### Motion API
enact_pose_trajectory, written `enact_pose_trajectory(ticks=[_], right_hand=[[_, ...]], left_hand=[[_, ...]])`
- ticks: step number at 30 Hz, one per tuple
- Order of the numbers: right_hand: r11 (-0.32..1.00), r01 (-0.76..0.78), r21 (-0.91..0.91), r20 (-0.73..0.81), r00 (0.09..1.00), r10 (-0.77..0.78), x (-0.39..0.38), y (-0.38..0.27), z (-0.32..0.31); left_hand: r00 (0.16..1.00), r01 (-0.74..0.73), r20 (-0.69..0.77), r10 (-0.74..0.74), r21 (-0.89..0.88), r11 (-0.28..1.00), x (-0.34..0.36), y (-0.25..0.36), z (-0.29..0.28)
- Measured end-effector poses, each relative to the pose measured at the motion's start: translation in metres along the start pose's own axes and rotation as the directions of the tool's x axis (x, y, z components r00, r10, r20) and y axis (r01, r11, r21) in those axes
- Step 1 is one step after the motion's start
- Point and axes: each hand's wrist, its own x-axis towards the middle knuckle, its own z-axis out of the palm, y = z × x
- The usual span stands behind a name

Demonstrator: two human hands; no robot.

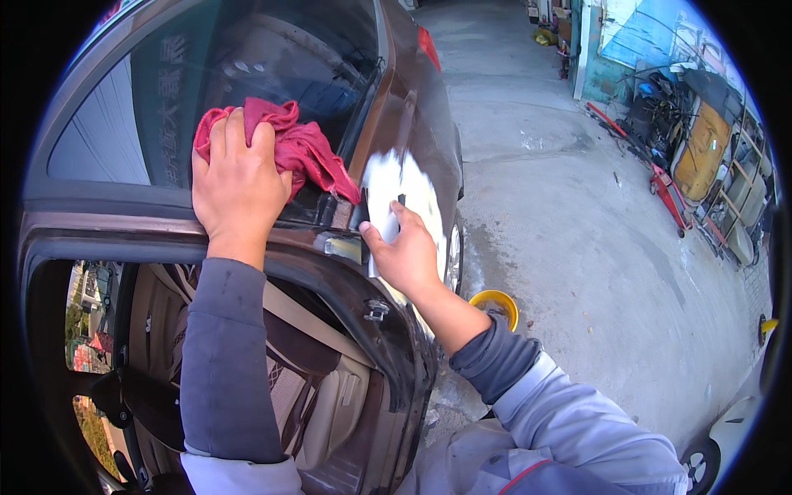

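One red cloth [312,155], partly hidden beneath grasping left fingers [236,134], right fingers [407,218] on white patch [385,176], grip obscured, cannot tell

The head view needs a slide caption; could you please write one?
Left hand holds a red cloth at the window of a brown car, right hand at its white patch.

Auto-body workshop, white-patched car [301,241], red floor jack [667,196], heaped parts [701,148]

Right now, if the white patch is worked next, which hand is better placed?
Probably the right hand: its fingers are at the white patch, whereas the left hand is over the window, occupied with the red cloth.
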Motion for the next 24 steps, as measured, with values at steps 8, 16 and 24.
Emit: enact_pose_trajectory(ticks=[8, 16, 24], right_hand=[[0.977, -0.197, -0.083, 0.121, 0.971, 0.206, 0.052, -0.04, 0.004], [0.985, -0.142, -0.101, 0.092, 0.984, 0.152, 0.072, -0.055, -0.006], [0.95, -0.308, -0.041, 0.154, 0.938, 0.311, 0.12, -0.036, -0.004]], left_hand=[[1.0, 0.011, 0.015, -0.012, 0.006, 1.0, 0.001, 0.004, -0.006], [0.996, 0.017, 0.092, -0.02, 0.035, 0.999, 0.003, 0.004, -0.005], [0.996, -0.012, 0.087, 0.01, 0.032, 0.999, 0.004, 0.006, -0.004]])
